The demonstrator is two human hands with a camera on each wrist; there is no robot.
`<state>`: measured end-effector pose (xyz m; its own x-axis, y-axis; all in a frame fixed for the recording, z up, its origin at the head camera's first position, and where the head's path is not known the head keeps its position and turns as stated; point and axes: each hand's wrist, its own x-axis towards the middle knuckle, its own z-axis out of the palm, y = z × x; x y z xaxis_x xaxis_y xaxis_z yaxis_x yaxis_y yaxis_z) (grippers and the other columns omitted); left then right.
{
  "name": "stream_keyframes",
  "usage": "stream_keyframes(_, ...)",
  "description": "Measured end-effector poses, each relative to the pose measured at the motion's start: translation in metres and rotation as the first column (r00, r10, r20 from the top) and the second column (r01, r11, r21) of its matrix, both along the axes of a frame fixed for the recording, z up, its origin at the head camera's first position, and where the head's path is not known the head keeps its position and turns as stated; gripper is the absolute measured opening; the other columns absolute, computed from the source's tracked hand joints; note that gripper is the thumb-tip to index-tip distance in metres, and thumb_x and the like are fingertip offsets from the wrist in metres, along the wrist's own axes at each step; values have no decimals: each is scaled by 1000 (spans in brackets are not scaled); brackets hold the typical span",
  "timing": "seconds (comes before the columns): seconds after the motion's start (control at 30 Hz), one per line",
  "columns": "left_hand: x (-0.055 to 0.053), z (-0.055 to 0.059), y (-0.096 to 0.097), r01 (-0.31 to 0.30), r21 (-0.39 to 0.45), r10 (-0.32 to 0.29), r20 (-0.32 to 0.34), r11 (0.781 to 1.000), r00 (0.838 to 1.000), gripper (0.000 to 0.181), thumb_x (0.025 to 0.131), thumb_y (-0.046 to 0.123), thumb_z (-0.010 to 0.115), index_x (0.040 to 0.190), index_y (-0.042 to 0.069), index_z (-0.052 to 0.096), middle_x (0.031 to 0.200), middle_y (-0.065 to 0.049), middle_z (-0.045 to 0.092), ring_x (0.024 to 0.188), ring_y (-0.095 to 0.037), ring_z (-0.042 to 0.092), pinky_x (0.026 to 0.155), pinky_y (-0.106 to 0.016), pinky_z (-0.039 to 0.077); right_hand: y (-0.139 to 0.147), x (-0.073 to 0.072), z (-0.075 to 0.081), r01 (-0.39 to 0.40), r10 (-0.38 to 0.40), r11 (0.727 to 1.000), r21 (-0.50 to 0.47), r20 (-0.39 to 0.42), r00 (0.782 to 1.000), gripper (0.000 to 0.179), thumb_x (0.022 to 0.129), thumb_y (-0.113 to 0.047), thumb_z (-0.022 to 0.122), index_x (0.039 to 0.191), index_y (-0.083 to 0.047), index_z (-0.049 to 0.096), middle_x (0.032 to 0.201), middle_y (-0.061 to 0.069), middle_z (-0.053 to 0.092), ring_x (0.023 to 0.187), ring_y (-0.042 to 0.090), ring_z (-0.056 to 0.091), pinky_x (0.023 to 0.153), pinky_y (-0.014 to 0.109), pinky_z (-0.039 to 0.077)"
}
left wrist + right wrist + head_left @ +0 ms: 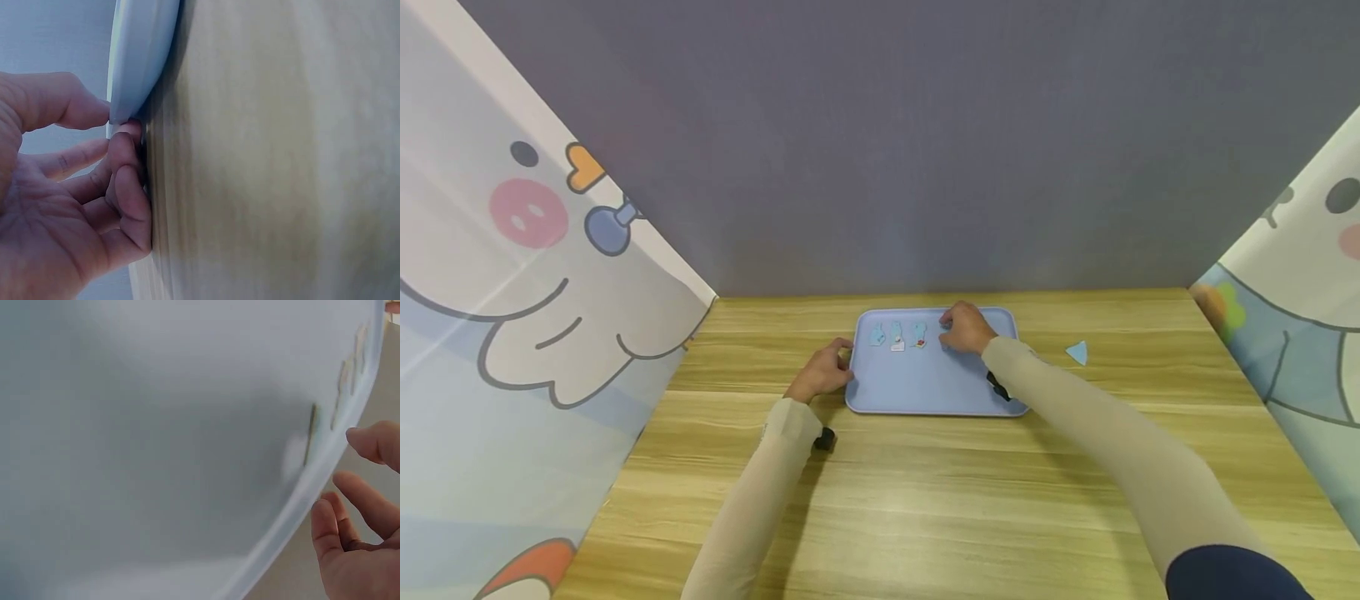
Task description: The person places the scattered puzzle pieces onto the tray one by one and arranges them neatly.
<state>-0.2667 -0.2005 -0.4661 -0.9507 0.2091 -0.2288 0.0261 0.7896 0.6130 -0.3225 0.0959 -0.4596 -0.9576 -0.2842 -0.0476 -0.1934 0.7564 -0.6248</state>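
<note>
A light blue tray (925,387) lies on the wooden table. My left hand (822,372) pinches its left rim, with the thumb on the edge and curled fingers beside and partly under it in the left wrist view. Three flat pale-blue pieces stand in a row on the tray: a left one (877,336), a middle one (897,337) and a right one (919,335). Over the tray's right part is my right hand (968,328). In the right wrist view its thumb and fingers are spread apart, holding nothing, near another flat piece (310,434) that the hand hides from the head view.
A loose light-blue triangular piece (1078,352) lies on the wooden table (925,500) to the right of the tray. A grey wall panel (925,167) rises behind the table. Cartoon-printed sheets flank it on the left (550,333) and right (1300,333).
</note>
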Motion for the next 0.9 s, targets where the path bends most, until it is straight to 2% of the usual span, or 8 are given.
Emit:
stream_keyframes(0.17,1,0,0,-8,9,8,-4,1000,1000,59,80,5,65,135,6,42,95,-13,62,80,-22,60,68,-33,51,16,2,12,6,-7,1000,-18,-14,1000,36,81,-9,68,113,7,64,118,22,58,108,34,54,89,44,45)
stream_keyframes(0.37,1,1,1,-7,13,6,9,1000,1000,59,81,6,65,135,7,42,96,-13,62,81,-22,60,69,-33,51,39,10,19,-13,13,1000,1,-65,998,35,82,-10,69,112,8,64,115,24,56,106,36,52,88,47,43)
stream_keyframes(0.63,2,2,0,-9,8,9,2,1000,1000,58,80,5,64,134,7,42,96,-12,62,80,-21,59,69,-33,50,69,22,31,0,-9,998,-64,-141,990,31,84,-11,67,110,7,66,110,22,57,102,38,53,87,48,42)
stream_keyframes(0.9,3,0,-1,-5,14,5,8,1000,1000,58,81,6,65,134,8,43,96,-11,61,79,-21,59,68,-32,49,100,35,34,-23,11,998,-56,-199,980,28,83,-8,68,106,8,67,110,23,58,98,40,55,86,50,43)
